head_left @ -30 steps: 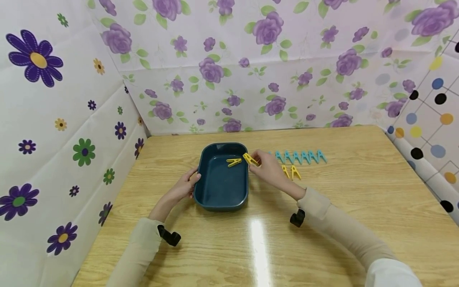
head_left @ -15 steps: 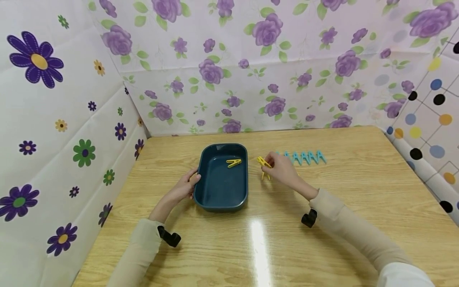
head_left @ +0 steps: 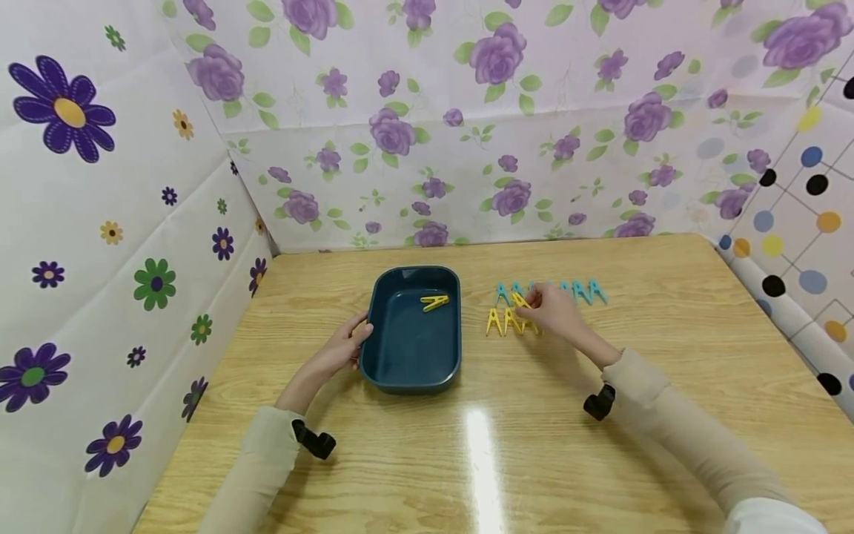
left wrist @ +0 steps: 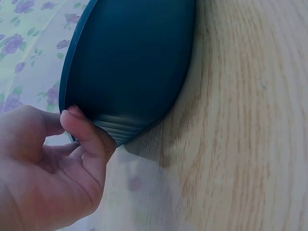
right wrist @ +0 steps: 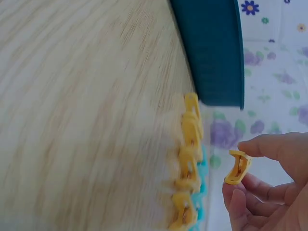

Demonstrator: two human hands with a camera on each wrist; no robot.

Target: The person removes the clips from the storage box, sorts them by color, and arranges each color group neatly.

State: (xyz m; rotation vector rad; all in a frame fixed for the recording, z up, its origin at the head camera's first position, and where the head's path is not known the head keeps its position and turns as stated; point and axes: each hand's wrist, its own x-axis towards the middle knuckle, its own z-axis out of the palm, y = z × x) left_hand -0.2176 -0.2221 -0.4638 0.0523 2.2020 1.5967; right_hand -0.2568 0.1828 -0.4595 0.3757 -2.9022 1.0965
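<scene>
The right hand (head_left: 554,311) has moved away from the tray (head_left: 373,326), out toward three o'clock, and it still has a yellow peg (head_left: 520,300) with it. Its fingers (right wrist: 269,147) pinch that peg just above the row of yellow pegs (head_left: 503,322) on the desk (head_left: 600,445). The blue pegs (head_left: 587,291) sit in a line behind them, at twelve o'clock. One more yellow peg (head_left: 435,302) lies inside the tray. The left hand (head_left: 343,348) is at the tray's nine o'clock side, with its fingers (left wrist: 86,134) curled on the rim. It looks like pegs are being sorted, one at a time. The next move would need the peg set down softly in line with the other yellow ones.
</scene>
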